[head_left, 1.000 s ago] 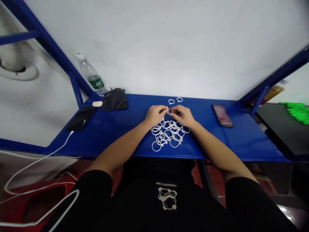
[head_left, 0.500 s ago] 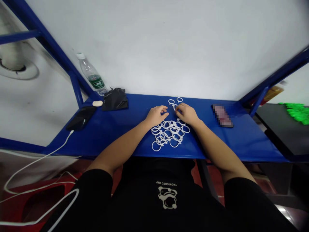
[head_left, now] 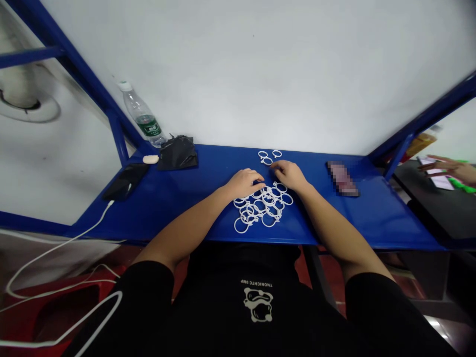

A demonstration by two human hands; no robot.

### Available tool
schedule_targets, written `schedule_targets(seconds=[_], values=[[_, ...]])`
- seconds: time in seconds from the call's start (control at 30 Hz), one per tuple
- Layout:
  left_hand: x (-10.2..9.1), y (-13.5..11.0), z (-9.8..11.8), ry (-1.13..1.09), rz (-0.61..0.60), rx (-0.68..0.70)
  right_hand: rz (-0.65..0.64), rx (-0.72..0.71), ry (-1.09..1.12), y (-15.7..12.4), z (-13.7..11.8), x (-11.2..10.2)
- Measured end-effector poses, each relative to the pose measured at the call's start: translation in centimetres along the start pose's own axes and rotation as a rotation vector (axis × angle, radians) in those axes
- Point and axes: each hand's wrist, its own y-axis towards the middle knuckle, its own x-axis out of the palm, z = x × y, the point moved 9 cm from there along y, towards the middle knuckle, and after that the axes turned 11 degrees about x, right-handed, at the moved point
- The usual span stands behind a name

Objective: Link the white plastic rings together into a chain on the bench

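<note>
A pile of several white plastic rings [head_left: 262, 207] lies on the blue table [head_left: 178, 203] in front of me. My left hand [head_left: 244, 182] rests on the pile's far left edge, fingers loosely stretched onto the rings. My right hand [head_left: 292, 175] sits at the pile's far right edge with its fingers pointing left, apart and holding nothing. Three separate white rings [head_left: 267, 157] lie just beyond my fingertips, near the wall.
A water bottle [head_left: 143, 116], a black bag [head_left: 177, 152] and a small white object [head_left: 150, 159] stand at the back left. A black phone [head_left: 124, 182] on a white cable [head_left: 94, 225] lies left. Another phone [head_left: 342, 178] lies right. Another person's hand [head_left: 451, 168] reaches over the neighbouring black table [head_left: 424, 198].
My hands held a ring between them, then parted. My right hand set it down with the two rings at the back. My left hand dropped onto the pile. Another person's hand appeared at right.
</note>
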Motion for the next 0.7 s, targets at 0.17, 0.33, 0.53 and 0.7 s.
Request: schedule_targets(seconds=[0.17, 0.33, 0.53, 0.7], values=[[-0.2, 0.1, 0.2, -0.015, 0.011, -0.002, -0.141, -0.020, 0.034, -0.8, -0.1, -1.6], [-0.4, 0.1, 0.3, -0.021, 0.002, -0.020, -0.281, 0.002, 0.003, -1.4, -0.3, -0.9], [-0.5, 0.1, 0.3, -0.027, 0.003, -0.011, -0.312, -0.013, -0.026, -1.5, -0.4, 0.4], [-0.7, 0.2, 0.4, -0.016, 0.029, -0.016, -0.121, -0.105, 0.118, -1.4, -2.5, -1.7]])
